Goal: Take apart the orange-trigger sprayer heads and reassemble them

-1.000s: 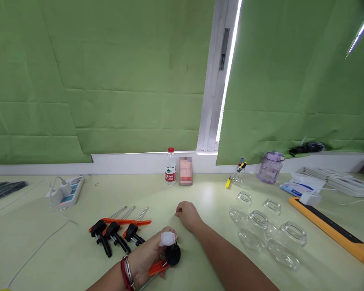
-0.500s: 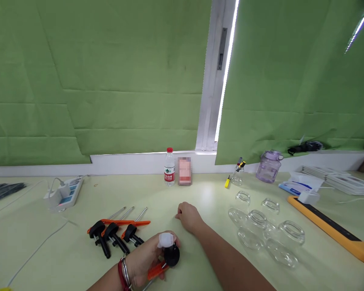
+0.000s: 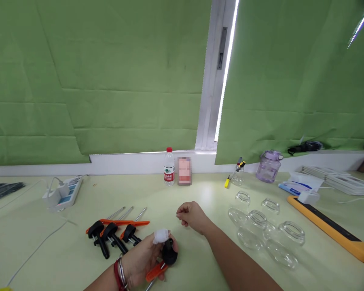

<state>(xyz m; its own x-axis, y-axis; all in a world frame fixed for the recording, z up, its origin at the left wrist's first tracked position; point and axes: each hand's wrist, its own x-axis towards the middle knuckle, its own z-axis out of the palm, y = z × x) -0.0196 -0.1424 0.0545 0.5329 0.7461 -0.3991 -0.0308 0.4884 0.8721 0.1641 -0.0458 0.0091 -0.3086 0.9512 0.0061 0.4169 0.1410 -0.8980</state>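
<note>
My left hand [image 3: 147, 258] is closed around a black round-capped part [image 3: 169, 254] with an orange lever [image 3: 156, 271] and a metal rod running down from it. A translucent white cap-like piece [image 3: 161, 236] sits at the top of the same grip, near the thumb. My right hand [image 3: 194, 218] is above the table just beyond, fingertips pinched together; whatever is between them is too small to make out. Left of my hands lie three similar black parts [image 3: 111, 232], with orange levers [image 3: 139, 223] and metal rods.
Several clear bottles [image 3: 250, 238] lie or stand to the right. An orange-and-black bar [image 3: 330, 226] is beyond them. At the back are a water bottle [image 3: 169, 169], a pixelated pink card [image 3: 185, 171], screwdrivers [image 3: 239, 167] in a clear container and a purple jug [image 3: 268, 167]. A power strip [image 3: 69, 194] sits left.
My right hand has turned so that its pinched fingertips show. My left hand has shifted slightly left, still holding the black part and white piece.
</note>
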